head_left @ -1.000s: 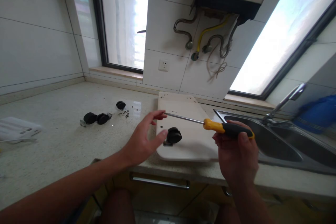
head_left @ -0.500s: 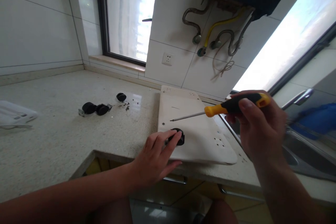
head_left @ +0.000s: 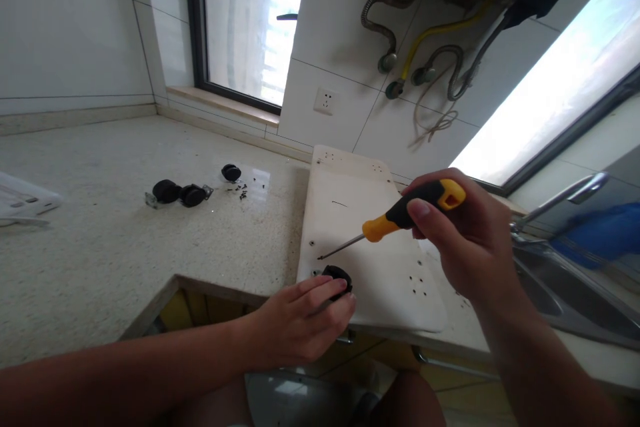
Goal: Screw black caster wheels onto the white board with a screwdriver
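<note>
My left hand (head_left: 313,313) is closed around a black caster wheel (head_left: 337,275) at the near left corner of a white board (head_left: 367,233). Part of the caster's metal plate shows beside my fingers; the rest is hidden. My right hand (head_left: 463,233) grips a yellow and black screwdriver (head_left: 400,212). Its shaft slants down to the left, with the tip just above the caster; a small dark piece at the tip may be a screw. Groups of small holes mark the board's other corners.
On the stone counter (head_left: 240,240) lie a pair of casters (head_left: 180,193), another caster (head_left: 231,173) and several small screws (head_left: 243,193). A white plastic piece (head_left: 30,200) sits at far left. To the right is a sink (head_left: 560,280) with a tap (head_left: 565,199).
My right hand has brought the screwdriver left and down, its tip now nearer the caster. My left fingers have wrapped further round the caster. The view has shifted slightly.
</note>
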### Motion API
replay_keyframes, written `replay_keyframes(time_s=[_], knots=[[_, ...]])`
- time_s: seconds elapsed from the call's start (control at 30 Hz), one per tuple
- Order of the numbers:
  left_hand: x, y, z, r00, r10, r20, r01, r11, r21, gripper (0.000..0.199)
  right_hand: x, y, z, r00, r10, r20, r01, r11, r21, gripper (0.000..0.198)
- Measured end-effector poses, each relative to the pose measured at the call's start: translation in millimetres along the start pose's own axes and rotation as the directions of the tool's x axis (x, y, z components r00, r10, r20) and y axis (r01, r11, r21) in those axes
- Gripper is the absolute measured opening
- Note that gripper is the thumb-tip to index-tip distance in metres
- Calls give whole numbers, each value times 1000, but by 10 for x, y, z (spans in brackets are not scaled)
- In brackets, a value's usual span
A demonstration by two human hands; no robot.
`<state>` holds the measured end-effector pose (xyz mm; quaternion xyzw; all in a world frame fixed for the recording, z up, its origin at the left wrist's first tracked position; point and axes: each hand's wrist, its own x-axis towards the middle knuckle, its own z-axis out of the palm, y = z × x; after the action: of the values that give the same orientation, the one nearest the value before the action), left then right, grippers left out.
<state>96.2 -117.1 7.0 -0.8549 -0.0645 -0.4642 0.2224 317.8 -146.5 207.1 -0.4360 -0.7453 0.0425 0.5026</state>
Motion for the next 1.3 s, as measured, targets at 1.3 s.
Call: replay_keyframes(time_s=[1.3], knots=[[-53,116,-19,989,98,113,-104,993,48,25,178,-416,200,859,-286,426,434,848,-305,31]])
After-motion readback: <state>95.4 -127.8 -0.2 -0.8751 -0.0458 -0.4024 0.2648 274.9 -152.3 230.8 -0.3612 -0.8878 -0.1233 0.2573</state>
